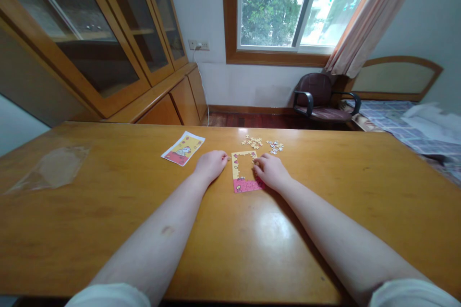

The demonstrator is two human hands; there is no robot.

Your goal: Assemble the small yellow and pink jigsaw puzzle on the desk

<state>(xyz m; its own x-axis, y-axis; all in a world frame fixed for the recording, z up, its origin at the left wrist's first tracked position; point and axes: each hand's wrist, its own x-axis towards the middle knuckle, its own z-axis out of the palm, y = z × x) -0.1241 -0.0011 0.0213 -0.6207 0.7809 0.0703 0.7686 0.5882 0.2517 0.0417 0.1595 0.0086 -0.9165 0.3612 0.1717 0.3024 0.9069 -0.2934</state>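
A partly assembled jigsaw puzzle (248, 186) lies flat on the table, its frame joined round an open middle, yellow above and pink along the bottom. Just left of it is my left hand (212, 164), fingers pinched, with a small tan puzzle piece (229, 158) at the tips. My right hand (271, 171) rests over the puzzle's right edge with curled fingers, which hide part of that side; what they hold cannot be made out. Beyond the puzzle lie two loose groups: plain-backed pieces (252, 142) and patterned pieces (275, 147).
A yellow and pink picture card (183, 148) lies left of my left hand. A clear plastic bag (59, 167) is at the far left of the wooden table (223, 249). Past the table are a glass-door cabinet (144, 81), an armchair (320, 98) and a bed (406, 120).
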